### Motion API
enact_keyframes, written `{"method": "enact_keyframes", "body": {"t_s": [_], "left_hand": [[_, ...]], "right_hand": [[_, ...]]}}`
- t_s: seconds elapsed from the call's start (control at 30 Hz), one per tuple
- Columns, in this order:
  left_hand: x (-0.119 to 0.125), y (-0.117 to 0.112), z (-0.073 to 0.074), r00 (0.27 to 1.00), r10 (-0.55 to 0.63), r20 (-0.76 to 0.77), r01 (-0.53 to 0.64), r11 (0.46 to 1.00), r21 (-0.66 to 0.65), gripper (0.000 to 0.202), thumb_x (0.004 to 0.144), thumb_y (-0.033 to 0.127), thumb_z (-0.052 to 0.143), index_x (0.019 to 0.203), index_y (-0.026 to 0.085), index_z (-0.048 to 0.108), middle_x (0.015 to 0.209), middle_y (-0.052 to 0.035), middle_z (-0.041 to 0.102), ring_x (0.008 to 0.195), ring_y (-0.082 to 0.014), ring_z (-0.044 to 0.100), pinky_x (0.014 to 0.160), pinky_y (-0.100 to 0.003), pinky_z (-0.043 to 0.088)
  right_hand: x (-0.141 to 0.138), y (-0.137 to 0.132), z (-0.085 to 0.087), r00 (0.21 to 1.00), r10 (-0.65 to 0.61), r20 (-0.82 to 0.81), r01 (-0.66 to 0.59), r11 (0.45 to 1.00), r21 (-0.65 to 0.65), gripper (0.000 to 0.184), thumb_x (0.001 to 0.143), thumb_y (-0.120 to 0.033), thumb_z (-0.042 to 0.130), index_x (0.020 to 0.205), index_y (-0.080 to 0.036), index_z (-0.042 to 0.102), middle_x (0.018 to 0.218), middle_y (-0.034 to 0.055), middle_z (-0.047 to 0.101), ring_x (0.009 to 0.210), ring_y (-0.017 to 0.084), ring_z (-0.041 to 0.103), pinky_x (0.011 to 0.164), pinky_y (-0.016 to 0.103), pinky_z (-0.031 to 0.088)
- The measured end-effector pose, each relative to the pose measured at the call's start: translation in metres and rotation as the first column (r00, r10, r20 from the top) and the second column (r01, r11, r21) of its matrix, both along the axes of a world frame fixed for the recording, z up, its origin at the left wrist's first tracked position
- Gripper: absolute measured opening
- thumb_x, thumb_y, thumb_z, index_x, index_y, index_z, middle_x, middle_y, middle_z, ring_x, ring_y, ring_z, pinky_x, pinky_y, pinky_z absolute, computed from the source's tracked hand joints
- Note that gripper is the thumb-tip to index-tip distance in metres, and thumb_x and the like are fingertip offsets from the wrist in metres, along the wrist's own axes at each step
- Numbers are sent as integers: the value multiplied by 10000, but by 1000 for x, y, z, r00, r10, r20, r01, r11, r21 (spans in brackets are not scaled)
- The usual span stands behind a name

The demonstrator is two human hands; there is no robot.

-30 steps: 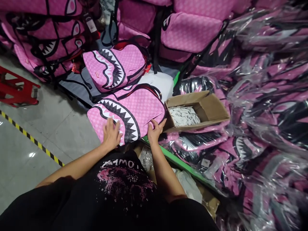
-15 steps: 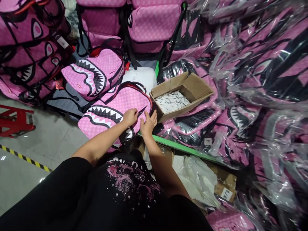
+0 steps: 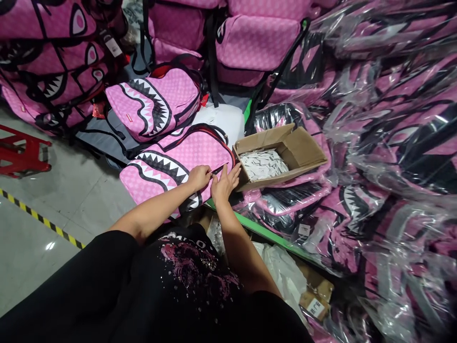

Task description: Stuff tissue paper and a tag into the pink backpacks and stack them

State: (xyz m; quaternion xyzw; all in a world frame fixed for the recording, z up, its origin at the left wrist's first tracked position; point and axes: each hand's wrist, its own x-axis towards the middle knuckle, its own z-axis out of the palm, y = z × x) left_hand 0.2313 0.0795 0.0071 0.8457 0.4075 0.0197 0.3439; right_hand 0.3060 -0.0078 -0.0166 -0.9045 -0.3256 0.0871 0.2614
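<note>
A pink checkered backpack [image 3: 205,145] with a printed black-and-white shark mouth lies on its back in front of me. Near its right end, my left hand [image 3: 200,178] is closed in a pinch at a dark slit that looks like a zippered pocket opening; the fingertips partly hide what they grip. My right hand [image 3: 224,184] lies against the same end with its fingers stretched out, just right of the slit. A second shark-mouth backpack [image 3: 153,105] lies behind it. An open cardboard box [image 3: 303,152] of small white packets [image 3: 262,164] stands beside my right hand.
Plastic-wrapped backpacks [image 3: 403,138] are heaped at the right. Upright pink backpacks [image 3: 259,43] stand at the back, with more stacked at the left [image 3: 53,66]. A green edge [image 3: 262,232] runs below the box. A red stool-like frame [image 3: 24,151] stands on the floor.
The view has shifted, so the scene sits a little farther right and lower. My left hand has moved along the slit toward my right hand, and less of the slit shows.
</note>
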Motion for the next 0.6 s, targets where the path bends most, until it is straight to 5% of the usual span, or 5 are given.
{"method": "enact_keyframes", "body": {"t_s": [0.3,0.5,0.6], "left_hand": [[0,-4,1,999,20,32,-19,1000,-12,176,922,199,555,935,183,730,931,-73,743,840,-205,663,772,-309,478],[1,-4,-1,999,24,37,-23,1000,-13,162,922,221,569,946,185,726,958,-70,745,851,-198,667,761,-297,476],[0,-3,-2,999,13,32,-13,1000,-12,157,919,235,576,947,193,725,949,-68,743,863,-205,669,767,-301,478]], "right_hand": [[15,10,-1,982,-78,-175,95,991,94,410,785,-198,623,1182,-181,525,1612,235,216,1497,346,212,1131,558,287],[10,0,-11,999,-34,30,29,987,159,76,876,-265,554,923,-205,553,1602,194,262,1465,316,274,1124,541,290],[9,-2,-14,990,17,142,-36,991,130,115,906,-280,518,931,-201,597,1613,175,256,1470,322,253,1128,569,261]]}}
